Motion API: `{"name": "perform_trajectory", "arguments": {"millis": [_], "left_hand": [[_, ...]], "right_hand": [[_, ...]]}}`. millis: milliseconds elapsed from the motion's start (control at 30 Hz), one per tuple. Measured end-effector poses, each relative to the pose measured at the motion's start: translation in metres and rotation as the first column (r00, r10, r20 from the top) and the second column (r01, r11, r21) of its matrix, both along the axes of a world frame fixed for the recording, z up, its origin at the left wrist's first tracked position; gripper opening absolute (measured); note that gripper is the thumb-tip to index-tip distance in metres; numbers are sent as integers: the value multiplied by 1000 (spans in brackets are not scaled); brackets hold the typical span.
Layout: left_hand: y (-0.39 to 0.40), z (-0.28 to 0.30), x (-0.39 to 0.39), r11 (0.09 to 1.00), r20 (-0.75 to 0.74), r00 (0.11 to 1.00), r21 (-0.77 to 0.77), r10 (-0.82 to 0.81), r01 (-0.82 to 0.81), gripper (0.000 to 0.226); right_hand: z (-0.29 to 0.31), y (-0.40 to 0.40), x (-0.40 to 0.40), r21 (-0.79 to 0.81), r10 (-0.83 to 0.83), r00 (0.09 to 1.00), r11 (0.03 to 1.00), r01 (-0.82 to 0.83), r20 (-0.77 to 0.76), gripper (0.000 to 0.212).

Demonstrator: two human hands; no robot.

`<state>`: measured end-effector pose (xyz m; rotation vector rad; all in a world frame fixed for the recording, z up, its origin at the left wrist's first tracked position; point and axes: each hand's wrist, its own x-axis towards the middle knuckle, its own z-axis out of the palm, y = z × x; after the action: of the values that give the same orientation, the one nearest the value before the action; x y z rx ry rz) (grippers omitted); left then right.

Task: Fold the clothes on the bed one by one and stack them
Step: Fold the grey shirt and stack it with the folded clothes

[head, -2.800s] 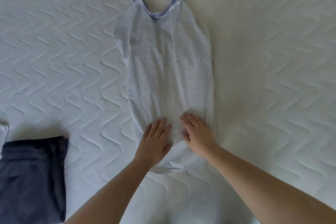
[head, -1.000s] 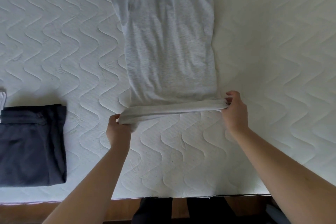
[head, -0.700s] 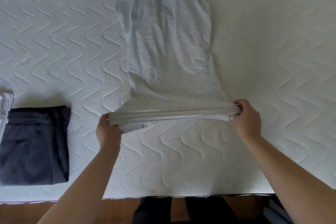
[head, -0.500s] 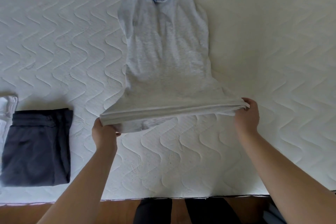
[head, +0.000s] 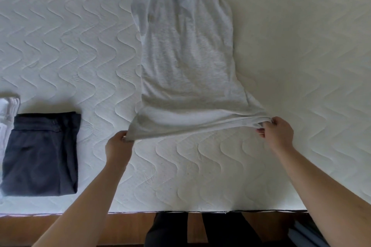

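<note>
The fingers (head: 124,134) of our left hand (head: 118,147) are curled around the near left corner of the light grey sleeveless knit top with a blue checked neckline (head: 186,50), and our right hand (head: 278,133) pinches the near right corner in the same way, so both hands are grasping the hem and neither is released. The hem is lifted a little from the white quilted bed (head: 291,46) and stretched wide between the hands, while the upper part of the top lies flat on the bed, with the neckline far from us. We judge the top to be light, thin and very soft; it will sag in the middle when it is lifted, so the two hem corners are a good place to hold it, with some tension kept between them. To our left lies a folded dark grey garment (head: 42,154) on a white folded cloth (head: 7,114). Compared with one second ago, our hands have moved further apart and the hem is pulled wider; nearly three seconds ago both palms were flat on the lower part of the top.
</note>
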<state>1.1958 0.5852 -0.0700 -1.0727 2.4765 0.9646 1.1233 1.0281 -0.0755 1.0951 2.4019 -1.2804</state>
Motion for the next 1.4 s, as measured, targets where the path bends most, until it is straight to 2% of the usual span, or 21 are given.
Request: {"name": "perform_trajectory", "arguments": {"millis": [100, 200, 233, 267, 333, 367, 400, 467, 500, 600, 667, 767, 833, 900, 967, 1033, 1100, 1267, 1400], "left_hand": [[-18, 0, 0, 943, -77, 940, 48, 333, -330, 32], [-24, 3, -2, 927, -92, 923, 27, 374, -373, 31], [-22, 2, -5, 911, -91, 908, 85, 410, -403, 28], [-18, 2, -8, 856, -91, 864, 219, 495, -468, 27], [-8, 0, -13, 626, -42, 725, 541, 687, -562, 29], [-5, -1, -15, 511, -8, 660, 639, 752, -575, 33], [-1, -3, -17, 440, 22, 620, 685, 784, -581, 36], [2, -9, -18, 403, 46, 605, 706, 795, -583, 43], [3, -13, -17, 425, 40, 628, 702, 777, -572, 46], [6, -22, -14, 567, 13, 778, 677, 628, -469, 47], [7, -26, -11, 642, 18, 811, 601, 584, -476, 33], [5, -27, -11, 826, 23, 872, 307, 490, -472, 7], [-2, -26, -11, 941, 30, 944, 81, 327, -329, 18], [-8, -18, -11, 969, -5, 969, -20, 246, -246, 32], [-12, -8, -12, 979, -50, 980, -62, 193, -196, 31], [-18, 5, -13, 973, -95, 969, -7, 228, -230, 21], [-23, 21, -12, 960, -117, 953, 51, 278, -274, 29], [-35, 66, -12, 968, -159, 955, 14, 251, -252, 36], [-44, 102, -10, 980, -181, 964, -1, 194, -197, 32]], "right_hand": [[-1, 11, -3, -114, -195, 980, 975, 190, -34, 16], [-3, 15, -1, -168, -224, 973, 962, 214, -46, 13], [-4, 15, 0, -180, -200, 977, 966, 184, -77, 14], [-4, 15, 2, -177, -158, 981, 975, 137, -110, 19], [-3, 14, 6, -148, -36, 988, 989, 14, -149, 31], [-3, 14, 7, -88, 62, 988, 993, -74, -138, 34], [-2, 14, 9, -5, 172, 980, 985, -173, -102, 35], [-3, 15, 11, 88, 328, 944, 942, -325, -28, 37], [-2, 15, 13, 79, 365, 931, 928, -363, -13, 39], [-3, 14, 16, 70, 421, 907, 905, -420, 7, 37], [-5, 15, 18, 109, 408, 913, 907, -406, 8, 29], [-5, 16, 18, 128, 256, 966, 960, -249, -41, 13], [-6, 17, 15, 137, 137, 986, 983, -124, -90, 8], [-3, 19, 11, 136, 71, 989, 989, -53, -129, 9], [2, 22, 7, 145, 44, 990, 989, -24, -133, 9], [8, 27, 3, 141, -20, 990, 989, 39, -136, 12], [18, 32, 0, 121, -66, 991, 989, 80, -115, 15], [57, 41, -1, 79, 12, 986, 997, 2, -169, 13], [101, 40, -3, -45, -82, 950, 996, 72, -302, 42]]}}
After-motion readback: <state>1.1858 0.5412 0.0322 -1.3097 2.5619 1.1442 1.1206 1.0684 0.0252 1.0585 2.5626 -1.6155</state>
